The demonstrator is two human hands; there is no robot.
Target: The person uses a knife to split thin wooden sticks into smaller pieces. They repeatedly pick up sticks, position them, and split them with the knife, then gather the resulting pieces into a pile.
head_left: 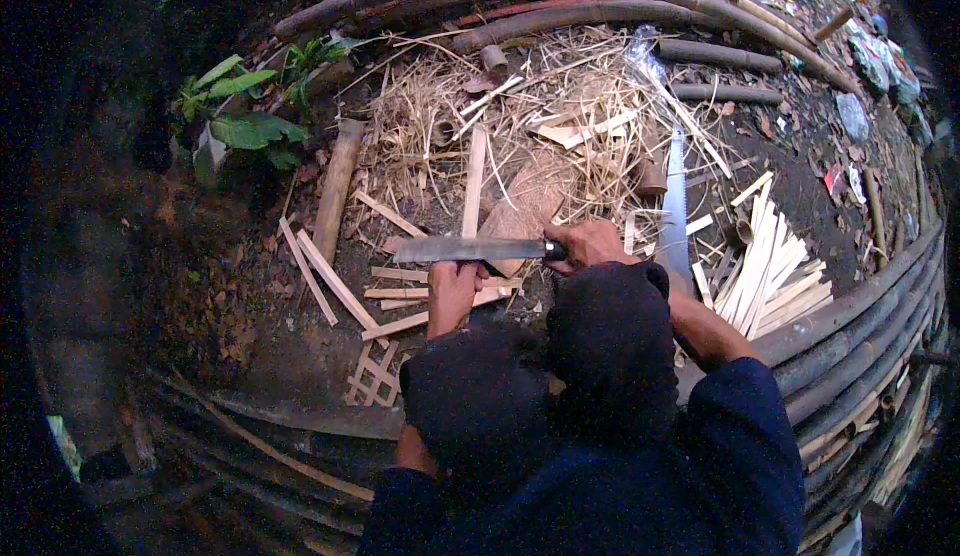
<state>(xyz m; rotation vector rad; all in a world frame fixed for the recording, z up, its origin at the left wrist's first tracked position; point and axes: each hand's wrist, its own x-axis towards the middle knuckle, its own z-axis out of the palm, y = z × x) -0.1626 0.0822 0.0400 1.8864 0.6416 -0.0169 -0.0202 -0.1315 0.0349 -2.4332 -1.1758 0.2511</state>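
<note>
My right hand (592,244) is wrapped round the dark handle of a machete. Its broad blade (450,249) lies level, pointing left, across a pale bamboo strip (474,181). My left hand (452,294) is closed on the strip's near end, just below the blade, which hides part of the grip. The strip's far end points away from me toward a heap of shavings (420,146). Beyond the machete is a flat brown wood block (525,206). Several cut strips (398,293) lie on the ground around my left hand.
Right of my right hand lies a long blue-grey blade (674,201), and past it a fanned pile of pale strips (765,276). Bamboo poles (620,11) lie at the back; more poles (850,356) are stacked at right. A woven lattice piece (372,376) is at lower left; green plants (240,126) grow farther left.
</note>
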